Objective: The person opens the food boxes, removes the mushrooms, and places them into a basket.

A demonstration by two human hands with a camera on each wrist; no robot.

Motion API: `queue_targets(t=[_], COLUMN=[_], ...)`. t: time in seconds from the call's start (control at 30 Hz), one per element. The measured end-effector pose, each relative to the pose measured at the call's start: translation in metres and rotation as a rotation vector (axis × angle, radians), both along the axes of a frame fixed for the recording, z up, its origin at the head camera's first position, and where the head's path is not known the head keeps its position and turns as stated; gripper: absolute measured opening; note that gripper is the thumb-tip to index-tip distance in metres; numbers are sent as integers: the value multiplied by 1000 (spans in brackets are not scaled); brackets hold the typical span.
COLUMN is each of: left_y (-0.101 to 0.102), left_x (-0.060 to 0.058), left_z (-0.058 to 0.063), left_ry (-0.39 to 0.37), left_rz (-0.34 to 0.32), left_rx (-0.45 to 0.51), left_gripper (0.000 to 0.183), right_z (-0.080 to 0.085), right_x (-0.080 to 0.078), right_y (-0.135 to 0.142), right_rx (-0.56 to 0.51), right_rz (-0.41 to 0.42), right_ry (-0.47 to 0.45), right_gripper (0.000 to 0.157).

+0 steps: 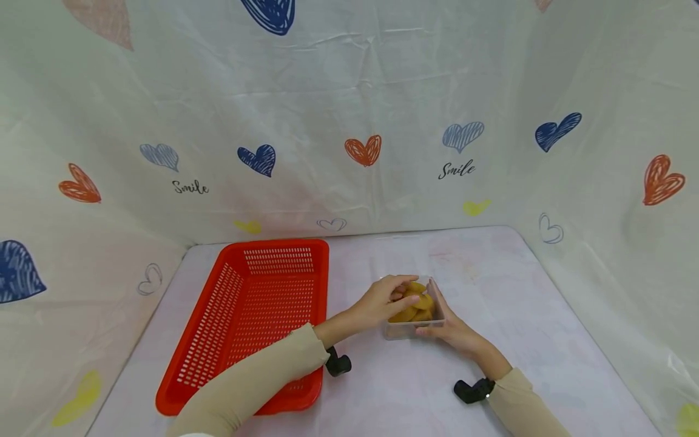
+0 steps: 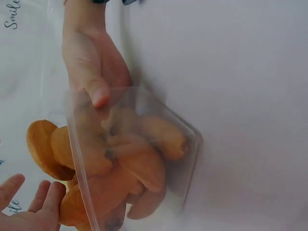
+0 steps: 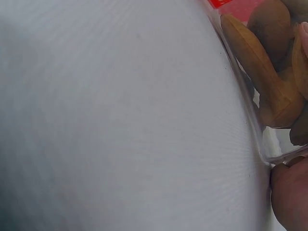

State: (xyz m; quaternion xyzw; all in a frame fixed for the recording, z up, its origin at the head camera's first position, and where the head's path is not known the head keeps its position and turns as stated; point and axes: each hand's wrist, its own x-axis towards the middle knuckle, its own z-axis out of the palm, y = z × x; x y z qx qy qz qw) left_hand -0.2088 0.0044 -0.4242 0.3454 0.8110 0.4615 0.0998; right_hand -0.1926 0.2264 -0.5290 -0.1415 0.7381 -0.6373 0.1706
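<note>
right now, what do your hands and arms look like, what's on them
My left hand and right hand are ungloved. The left sleeve and right sleeve are plain beige. Each wrist wears a small, black, angular device; no cables show.

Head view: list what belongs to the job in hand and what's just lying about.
In the job:
clear plastic box, held by the right hand
yellow-brown pieces in it
left hand, at the pieces

Apparently just lying about:
red basket, touched by neither hand, though it may have a role
heart-print backdrop
</note>
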Motion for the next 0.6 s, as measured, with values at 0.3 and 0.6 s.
queue_targets(t=[0.3,0.6], left_y=[9,13], left_x=[5,7], left_z=[-13,-19], left_ry=[136,300], left_rz=[1,79], left_rx=[-45,-160], left_gripper=[48,53], right_z=[-2,0], right_x=[1,2], right_y=[-1,0], right_rx=[-32,-32], right_rz=[-2,-7], right_ry=[7,-18], right_gripper=[108,106])
